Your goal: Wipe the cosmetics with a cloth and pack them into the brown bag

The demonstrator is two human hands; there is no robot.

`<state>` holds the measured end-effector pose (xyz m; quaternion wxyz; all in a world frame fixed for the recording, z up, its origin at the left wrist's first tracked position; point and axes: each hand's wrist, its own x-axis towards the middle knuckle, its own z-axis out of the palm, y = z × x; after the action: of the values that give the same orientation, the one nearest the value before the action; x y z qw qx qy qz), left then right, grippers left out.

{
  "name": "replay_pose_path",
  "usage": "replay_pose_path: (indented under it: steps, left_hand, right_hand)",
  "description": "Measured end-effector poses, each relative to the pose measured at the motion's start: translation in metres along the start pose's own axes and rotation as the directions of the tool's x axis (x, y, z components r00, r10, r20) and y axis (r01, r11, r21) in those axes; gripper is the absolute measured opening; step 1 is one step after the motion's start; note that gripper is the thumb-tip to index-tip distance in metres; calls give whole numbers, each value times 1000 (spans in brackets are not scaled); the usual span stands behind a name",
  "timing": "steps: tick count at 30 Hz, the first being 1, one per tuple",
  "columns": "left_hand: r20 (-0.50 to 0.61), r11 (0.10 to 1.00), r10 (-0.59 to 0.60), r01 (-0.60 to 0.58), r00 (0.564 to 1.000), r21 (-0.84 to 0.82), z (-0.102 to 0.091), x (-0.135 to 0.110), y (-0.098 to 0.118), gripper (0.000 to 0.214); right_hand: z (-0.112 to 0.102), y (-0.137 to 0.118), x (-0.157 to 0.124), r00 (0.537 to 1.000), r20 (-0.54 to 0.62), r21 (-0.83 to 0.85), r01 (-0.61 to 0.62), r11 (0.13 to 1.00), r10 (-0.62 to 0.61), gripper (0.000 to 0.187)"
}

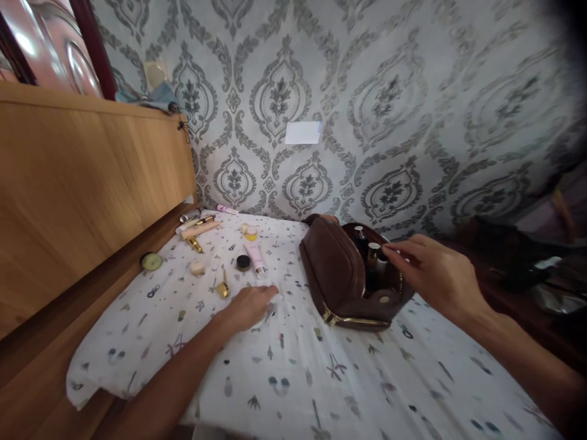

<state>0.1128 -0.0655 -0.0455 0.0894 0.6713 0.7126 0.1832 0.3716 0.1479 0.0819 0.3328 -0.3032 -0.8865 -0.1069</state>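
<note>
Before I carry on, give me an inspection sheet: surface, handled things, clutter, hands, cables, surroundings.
Surface: white printed cloth, lightly creased.
Handled things: brown bag, unzipped, with pale-topped containers inside.
Clutter: left of the bag, scattered cosmetics including a pink tube, black-lidded jar, gold item and round green-topped container.
Left hand: low over the cloth; grip unclear.
Right hand: fingertips at a container's top; contact unclear.
Cables: no power cable seen; dark cord at the cabinet corner.
Surroundings: patterned wall with white card; cabinet at left; dark items at far right, blurred.
</note>
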Motion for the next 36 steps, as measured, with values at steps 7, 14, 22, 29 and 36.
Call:
replay_pose_path:
  steps: [7,14,22,29,36]
  left_hand:
    - [-32,998,59,-60,998,-27,2,-3,-1,37]
    - [-56,989,68,-75,996,-127,0,-3,-1,32]
    - [-72,993,-117,118,990,5,-7,3,1,22]
    - [-83,962,-234,243,969,127,-12,5,0,28]
    - [-135,934,-299,319,945,159,-18,4,-3,40]
  right_hand:
    - [8,-101,-49,893,-107,415,440,796,-438,39]
    - [77,-162,-82,916,-7,672,301,677,-401,47]
    - [130,-195,-64,975,218,921,-219,323,39,46]
    - [164,-192,-67,900,388,906,-412,96,199,53]
    - [167,-186,-68,838,495,864,-504,-22,230,41]
